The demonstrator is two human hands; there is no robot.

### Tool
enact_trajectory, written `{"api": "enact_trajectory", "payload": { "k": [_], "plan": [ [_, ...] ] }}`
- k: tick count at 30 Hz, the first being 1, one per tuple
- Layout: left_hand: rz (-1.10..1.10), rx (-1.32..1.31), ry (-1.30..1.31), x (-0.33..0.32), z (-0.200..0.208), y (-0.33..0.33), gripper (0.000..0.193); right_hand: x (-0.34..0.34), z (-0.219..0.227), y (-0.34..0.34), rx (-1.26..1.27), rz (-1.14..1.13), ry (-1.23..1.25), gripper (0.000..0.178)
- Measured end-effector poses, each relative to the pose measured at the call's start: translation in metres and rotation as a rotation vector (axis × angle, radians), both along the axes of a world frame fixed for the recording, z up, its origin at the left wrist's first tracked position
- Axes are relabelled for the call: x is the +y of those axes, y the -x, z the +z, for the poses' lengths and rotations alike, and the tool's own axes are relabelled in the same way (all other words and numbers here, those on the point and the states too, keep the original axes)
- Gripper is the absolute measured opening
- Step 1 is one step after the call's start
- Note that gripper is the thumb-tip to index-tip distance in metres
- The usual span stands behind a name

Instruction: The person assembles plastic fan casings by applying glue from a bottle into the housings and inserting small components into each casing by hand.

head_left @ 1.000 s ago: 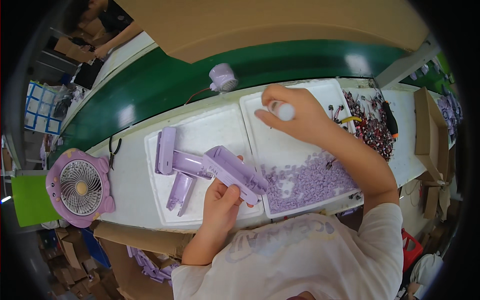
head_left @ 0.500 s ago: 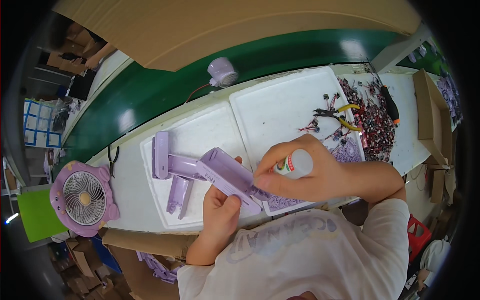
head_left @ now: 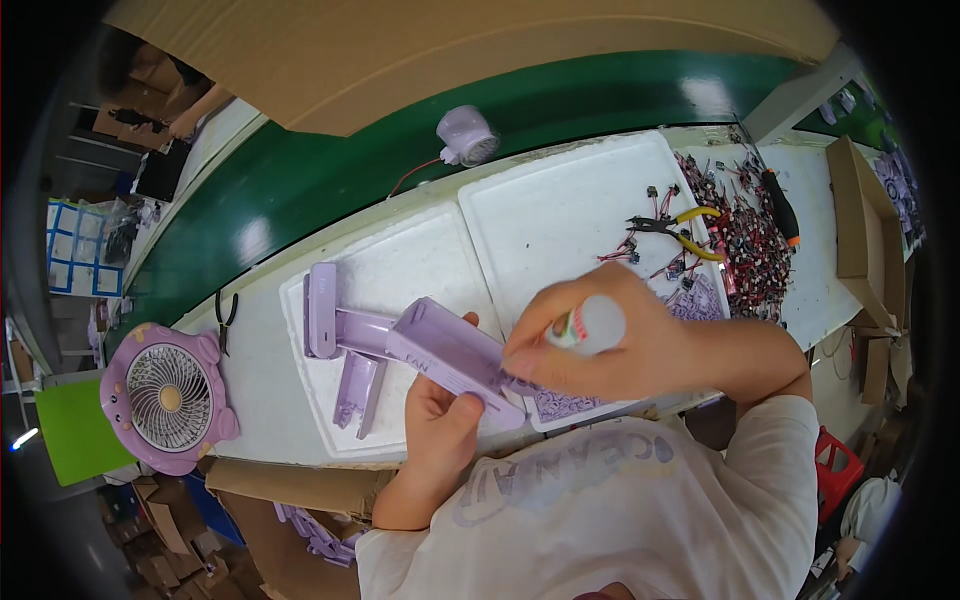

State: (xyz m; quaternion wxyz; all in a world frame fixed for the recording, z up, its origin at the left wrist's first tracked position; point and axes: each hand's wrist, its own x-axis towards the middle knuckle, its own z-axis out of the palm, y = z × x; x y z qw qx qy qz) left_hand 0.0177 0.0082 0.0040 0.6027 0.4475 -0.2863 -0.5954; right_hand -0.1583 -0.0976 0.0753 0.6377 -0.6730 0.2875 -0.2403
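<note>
Left hand (head_left: 440,425), nearest us: thumb and fingers closed around a lilac plastic handle shell (head_left: 455,362), thumb along the near outer wall, one fingertip showing past the far edge. We place the shell raised above the neighbouring edges of two foam trays, tilted, hollow side up. We judge it light and stiff, smooth enough to slide, its thin rim liable to chip; we would take hold by both long outer walls, clear of the hollow.

Right hand (head_left: 645,330): fingers wrapped round a small white bottle (head_left: 598,325), base toward us, fingertips at the shell's right end. The nozzle is hidden; we cannot tell whether it touches. We judge the bottle light and squeezable, best held about its body.

Beyond the right wrist, right foam tray (head_left: 545,220): many small lilac pieces (head_left: 565,403), and yellow-handled pliers (head_left: 660,228) among wired components.

Left foam tray (head_left: 420,250): further lilac shells (head_left: 360,385), lying close together.

Farther right: a heap of wired components (head_left: 750,260), with a black-and-orange screwdriver (head_left: 778,210) beside it.

Farthest, beyond the trays: a lilac fan head (head_left: 466,135) on a red wire.
</note>
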Motion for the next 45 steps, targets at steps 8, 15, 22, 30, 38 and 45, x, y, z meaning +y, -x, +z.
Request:
{"api": "enact_trajectory", "payload": {
  "k": [8,15,22,30,38,45],
  "plan": [
    [-0.067,0.092,-0.052,0.010,-0.007,-0.015,0.064,-0.095,-0.046,0.026,0.655,-0.322,0.909,0.015],
    [-0.068,0.075,0.155,0.010,-0.004,-0.014,0.067,-0.081,-0.051,0.031,0.829,-0.324,1.145,0.029],
    [-0.035,0.352,0.044,-0.001,-0.007,-0.013,0.055,-0.011,-0.071,0.011,0.498,0.273,0.899,0.015],
    [-0.261,0.367,-0.043,0.000,-0.009,-0.008,0.068,-0.010,-0.075,0.002,0.420,0.205,0.852,0.006],
    [-0.223,0.319,-0.078,-0.004,0.004,0.011,0.074,0.000,-0.050,0.003,0.182,-0.081,0.100,0.009],
    [-0.204,0.388,-0.083,-0.004,0.000,0.012,0.075,0.002,-0.063,0.006,0.093,-0.103,0.754,0.016]
  ]
}}
